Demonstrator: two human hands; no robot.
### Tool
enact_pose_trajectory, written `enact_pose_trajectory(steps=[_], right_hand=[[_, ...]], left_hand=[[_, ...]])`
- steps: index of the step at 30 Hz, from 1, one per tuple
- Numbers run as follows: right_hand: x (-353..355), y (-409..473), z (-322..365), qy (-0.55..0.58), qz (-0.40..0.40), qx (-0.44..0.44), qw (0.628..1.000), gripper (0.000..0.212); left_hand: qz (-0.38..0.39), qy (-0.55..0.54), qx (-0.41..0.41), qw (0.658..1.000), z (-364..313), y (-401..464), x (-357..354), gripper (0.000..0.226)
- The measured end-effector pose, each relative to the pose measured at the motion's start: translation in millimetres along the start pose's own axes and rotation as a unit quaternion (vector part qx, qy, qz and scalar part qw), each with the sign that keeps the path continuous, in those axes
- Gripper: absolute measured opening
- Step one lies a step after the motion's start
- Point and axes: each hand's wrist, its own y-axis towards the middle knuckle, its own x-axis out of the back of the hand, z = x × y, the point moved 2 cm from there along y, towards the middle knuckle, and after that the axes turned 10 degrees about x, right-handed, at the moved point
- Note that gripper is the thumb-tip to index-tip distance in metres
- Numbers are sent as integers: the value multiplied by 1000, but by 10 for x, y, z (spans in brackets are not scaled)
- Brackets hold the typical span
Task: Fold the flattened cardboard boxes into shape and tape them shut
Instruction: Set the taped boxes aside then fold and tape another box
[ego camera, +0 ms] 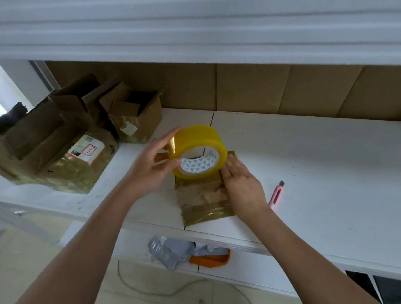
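A small cardboard box (201,196), wrapped in glossy brown tape, stands on the white table (323,164) near its front edge. Above it my left hand (152,163) grips a yellow tape roll (198,151), thumb inside the core and fingers over the outer rim. The roll is upright and hides the box's top. My right hand (242,185) presses flat against the box's right side, fingers straight and pointing away from me.
A pink utility knife (276,195) lies on the table just right of my right hand. Several taped, open-topped cardboard boxes (66,139) crowd the table's left side. Cardboard sheets (292,89) line the back wall. A shelf overhangs above.
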Motion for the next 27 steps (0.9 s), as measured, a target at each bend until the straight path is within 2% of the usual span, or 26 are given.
enact_pose_trajectory(steps=[6, 9, 11, 22, 27], right_hand=[[77, 104, 30, -15, 13, -4, 1000, 73], [92, 169, 190, -49, 4, -14, 999, 77], [59, 181, 261, -26, 0, -7, 1000, 81], [32, 169, 60, 29, -18, 14, 999, 70], [41, 177, 9, 28, -25, 27, 999, 69]], left_hand=[[-26, 30, 12, 999, 107, -100, 430, 63], [-30, 44, 7, 999, 72, -69, 379, 61], [-26, 38, 3, 999, 80, -70, 391, 62], [-12, 53, 3, 999, 122, -113, 578, 63], [-16, 117, 21, 993, 251, -182, 791, 64]])
